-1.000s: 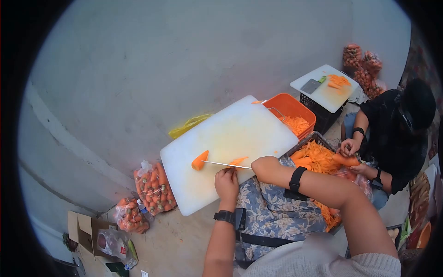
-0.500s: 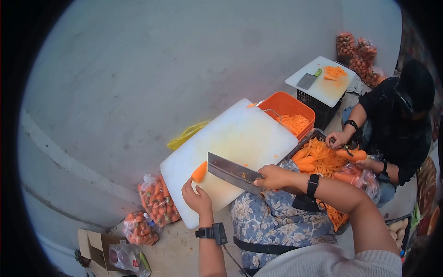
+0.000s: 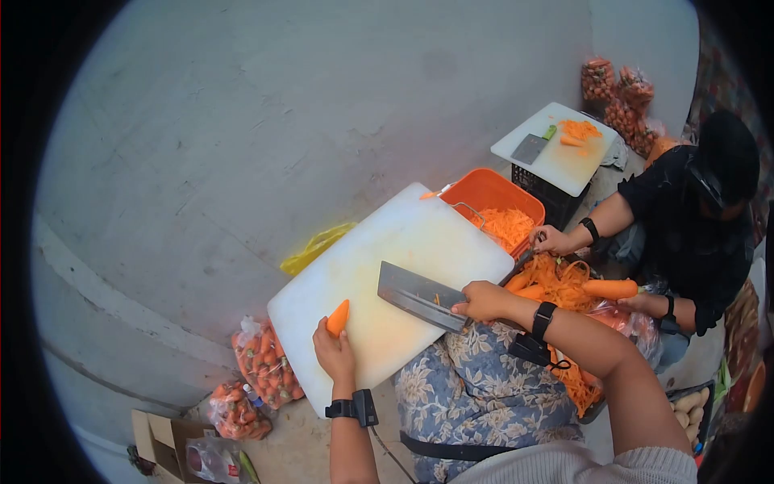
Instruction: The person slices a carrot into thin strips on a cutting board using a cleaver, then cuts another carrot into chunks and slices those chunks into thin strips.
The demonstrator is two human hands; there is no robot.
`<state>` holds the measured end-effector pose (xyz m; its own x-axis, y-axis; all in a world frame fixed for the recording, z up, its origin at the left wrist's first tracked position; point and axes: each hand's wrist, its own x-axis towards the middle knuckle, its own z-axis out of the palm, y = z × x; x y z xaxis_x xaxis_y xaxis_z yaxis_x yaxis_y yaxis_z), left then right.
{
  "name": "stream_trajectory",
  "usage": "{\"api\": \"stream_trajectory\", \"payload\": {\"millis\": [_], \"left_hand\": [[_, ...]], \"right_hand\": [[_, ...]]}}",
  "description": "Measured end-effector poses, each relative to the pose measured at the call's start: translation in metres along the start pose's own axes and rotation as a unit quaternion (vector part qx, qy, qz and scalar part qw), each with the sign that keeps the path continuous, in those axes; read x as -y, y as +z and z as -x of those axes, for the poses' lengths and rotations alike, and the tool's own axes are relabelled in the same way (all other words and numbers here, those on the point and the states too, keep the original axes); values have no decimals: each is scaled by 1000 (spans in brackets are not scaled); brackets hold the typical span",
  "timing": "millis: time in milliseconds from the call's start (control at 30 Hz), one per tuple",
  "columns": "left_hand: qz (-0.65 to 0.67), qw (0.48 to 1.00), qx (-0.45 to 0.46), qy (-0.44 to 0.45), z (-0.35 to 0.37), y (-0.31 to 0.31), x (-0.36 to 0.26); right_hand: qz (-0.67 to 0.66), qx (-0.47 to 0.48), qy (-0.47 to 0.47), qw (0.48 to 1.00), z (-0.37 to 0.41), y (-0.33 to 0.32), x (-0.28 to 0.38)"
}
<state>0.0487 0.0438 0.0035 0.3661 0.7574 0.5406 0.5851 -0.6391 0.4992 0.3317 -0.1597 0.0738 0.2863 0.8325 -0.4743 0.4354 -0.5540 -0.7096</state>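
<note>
A short orange carrot piece [image 3: 339, 318] is held in the fingers of my left hand [image 3: 332, 352] over the lower left part of the white cutting board [image 3: 403, 242]. My right hand [image 3: 486, 303] is closed on the cleaver [image 3: 421, 295], whose wide blade points left over the board's right half. A small orange shred clings to the blade. The cleaver and the carrot piece are apart.
Beyond the board stands an orange bin [image 3: 492, 190] of shredded carrot. At the right, a person [image 3: 685, 218] holds a carrot [image 3: 610, 289] over a crate of shreds. Bagged carrots [image 3: 264, 365] lie left; a second board [image 3: 556, 145] holds another cleaver [image 3: 529, 149].
My left hand has turned the carrot piece more upright and drawn it slightly left. The cleaver has moved a little right, away from it. The other person's hand has moved left towards the bin.
</note>
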Motion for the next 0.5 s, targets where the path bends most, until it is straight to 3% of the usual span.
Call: {"api": "stream_trajectory", "payload": {"millis": [267, 333, 367, 433, 500], "left_hand": [[-15, 1000, 8, -25, 6, -4, -9], [-19, 999, 7, -38, 5, -4, -10], [-32, 999, 5, -30, 6, -2, -8], [-41, 999, -9, -21, 6, -2, -11], [-48, 998, 8, -42, 6, -4, -16]], "right_hand": [[-13, -183, 26, 983, -32, -78, -54], [176, -369, -5, 913, -51, -100, -70], [183, -375, -13, 909, -53, -108, -68], [118, -395, 83, 907, -43, -118, -53], [80, -387, 55, 917, -56, -114, -54]]}}
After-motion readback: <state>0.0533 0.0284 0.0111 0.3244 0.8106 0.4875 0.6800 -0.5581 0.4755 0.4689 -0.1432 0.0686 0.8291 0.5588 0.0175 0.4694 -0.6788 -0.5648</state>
